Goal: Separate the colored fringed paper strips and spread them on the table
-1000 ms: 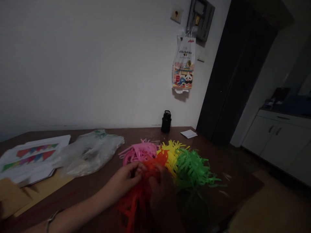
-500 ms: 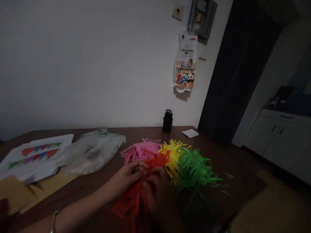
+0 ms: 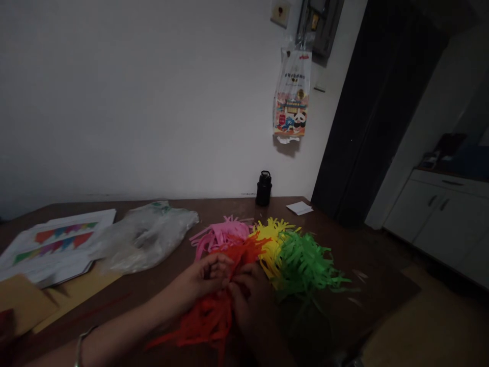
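Both hands met at the near middle of the table (image 3: 126, 300). The left hand (image 3: 208, 275) was pinched shut on the orange paper strips (image 3: 210, 318), and the right hand (image 3: 250, 300) (dim, in shadow) was curled on the same bunch. The bunch ran near-left to far-right beneath them, and pink strips (image 3: 219, 234), yellow strips (image 3: 272, 244) and green strips (image 3: 305, 260) lay just beyond.

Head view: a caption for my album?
Left hand and right hand hold orange strips beside pink, yellow and green piles.
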{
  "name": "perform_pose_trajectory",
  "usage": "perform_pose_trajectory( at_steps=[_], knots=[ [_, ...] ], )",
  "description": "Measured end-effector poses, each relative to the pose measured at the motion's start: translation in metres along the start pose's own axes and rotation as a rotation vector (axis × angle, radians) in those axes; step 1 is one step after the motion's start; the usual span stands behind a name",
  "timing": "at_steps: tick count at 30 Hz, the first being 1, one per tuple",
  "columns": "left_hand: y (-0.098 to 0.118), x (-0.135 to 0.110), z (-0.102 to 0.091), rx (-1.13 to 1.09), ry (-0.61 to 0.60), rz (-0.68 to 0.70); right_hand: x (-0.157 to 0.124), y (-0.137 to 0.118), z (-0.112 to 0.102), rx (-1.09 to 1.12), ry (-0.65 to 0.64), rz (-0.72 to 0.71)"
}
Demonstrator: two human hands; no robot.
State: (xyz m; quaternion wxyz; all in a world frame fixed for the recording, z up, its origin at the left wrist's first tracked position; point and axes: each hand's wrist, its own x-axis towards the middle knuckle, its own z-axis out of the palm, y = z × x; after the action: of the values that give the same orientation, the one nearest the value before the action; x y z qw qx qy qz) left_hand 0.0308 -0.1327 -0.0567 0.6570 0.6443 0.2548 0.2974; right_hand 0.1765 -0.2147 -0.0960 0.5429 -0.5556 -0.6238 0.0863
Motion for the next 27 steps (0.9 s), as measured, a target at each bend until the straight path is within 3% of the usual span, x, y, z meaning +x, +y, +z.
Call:
perform_pose_trajectory(
  at_steps=[17, 27],
  knots=[
    [0.0, -0.002, 0.0, 0.05, 0.015, 0.021, -0.002, 0.009, -0.001, 0.025, -0.018, -0.055],
    [0.002, -0.005, 0.002, 0.045, 0.019, 0.005, 0.002, 0.002, -0.008, 0.128, -0.056, 0.017]
  ],
)
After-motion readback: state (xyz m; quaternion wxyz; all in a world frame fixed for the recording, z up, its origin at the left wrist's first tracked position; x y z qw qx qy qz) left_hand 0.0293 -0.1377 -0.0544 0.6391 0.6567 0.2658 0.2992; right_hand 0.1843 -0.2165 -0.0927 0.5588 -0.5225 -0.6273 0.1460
